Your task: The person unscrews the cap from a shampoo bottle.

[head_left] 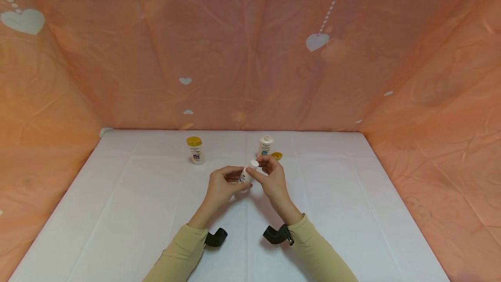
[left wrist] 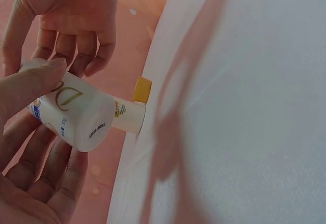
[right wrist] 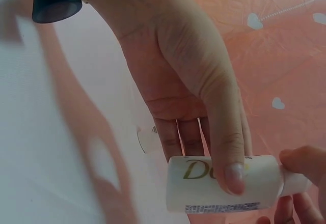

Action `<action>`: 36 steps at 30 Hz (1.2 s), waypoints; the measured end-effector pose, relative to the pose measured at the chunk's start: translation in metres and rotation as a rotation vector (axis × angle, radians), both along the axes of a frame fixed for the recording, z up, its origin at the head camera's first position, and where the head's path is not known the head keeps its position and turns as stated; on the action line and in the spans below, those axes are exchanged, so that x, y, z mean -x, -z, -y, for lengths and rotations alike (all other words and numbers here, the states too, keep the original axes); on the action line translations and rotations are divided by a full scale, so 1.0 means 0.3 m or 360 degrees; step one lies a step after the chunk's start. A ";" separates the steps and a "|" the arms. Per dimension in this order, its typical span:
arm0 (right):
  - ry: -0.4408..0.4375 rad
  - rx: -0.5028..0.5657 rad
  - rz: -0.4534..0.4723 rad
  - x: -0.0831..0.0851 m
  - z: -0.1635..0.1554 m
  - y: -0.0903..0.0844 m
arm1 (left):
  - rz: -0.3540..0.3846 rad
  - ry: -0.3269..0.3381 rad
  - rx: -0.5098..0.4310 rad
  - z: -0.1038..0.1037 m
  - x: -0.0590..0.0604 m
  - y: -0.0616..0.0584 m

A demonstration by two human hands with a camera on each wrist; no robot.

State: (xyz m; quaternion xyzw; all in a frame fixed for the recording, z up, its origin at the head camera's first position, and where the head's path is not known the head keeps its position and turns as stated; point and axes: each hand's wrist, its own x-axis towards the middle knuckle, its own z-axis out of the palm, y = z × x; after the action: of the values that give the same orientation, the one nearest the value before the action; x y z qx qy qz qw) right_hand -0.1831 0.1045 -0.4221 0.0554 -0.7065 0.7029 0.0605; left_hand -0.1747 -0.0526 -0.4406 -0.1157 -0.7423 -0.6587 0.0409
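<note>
Bottle (head_left: 245,177) tilts, white cap (head_left: 254,164) pointing up and rightward.

Holds a white bottle (right wrist: 261,184) on its side in the left hand (right wrist: 186,84), with the thumb (right wrist: 233,173) across its gold lettering (right wrist: 194,169) and above a strip of fine print (right wrist: 221,207). Pinches its white cap (right wrist: 295,183) with the right hand (right wrist: 308,167), partly out of view. Includes another white container (right wrist: 146,141), mostly hidden behind the left hand. Carries a black mount (right wrist: 56,2) at the left wrist. Casts shadows (right wrist: 84,114) on the white table (right wrist: 30,132), beside pink cloth (right wrist: 285,66).
</note>
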 end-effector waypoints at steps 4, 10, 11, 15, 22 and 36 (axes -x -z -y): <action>-0.0026 0.0013 0.0004 0.023 -0.010 0.045 | 0.0009 -0.0003 0.0010 0.000 0.001 0.002; -0.0022 -0.0050 -0.0002 0.044 -0.019 0.094 | 0.0041 -0.0004 0.0003 0.000 0.000 0.003; -0.0025 -0.0054 -0.0005 0.043 -0.019 0.095 | 0.0045 -0.0006 0.0002 0.001 -0.001 0.003; -0.0041 -0.0054 -0.0004 0.043 -0.021 0.095 | 0.0049 -0.0018 0.0008 0.002 -0.001 0.002; -0.0107 -0.0072 -0.0023 0.012 -0.021 0.035 | 0.0049 -0.0026 0.0009 0.004 -0.001 0.001; -0.0172 -0.0044 -0.0057 -0.004 -0.027 0.006 | 0.0047 -0.0027 0.0000 0.004 -0.004 -0.001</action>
State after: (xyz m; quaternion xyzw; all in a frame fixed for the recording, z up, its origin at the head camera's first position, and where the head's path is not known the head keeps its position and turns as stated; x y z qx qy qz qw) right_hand -0.1818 0.1126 -0.4237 0.1067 -0.7109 0.6943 0.0343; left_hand -0.1735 -0.0538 -0.4404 -0.0997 -0.7439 -0.6599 0.0356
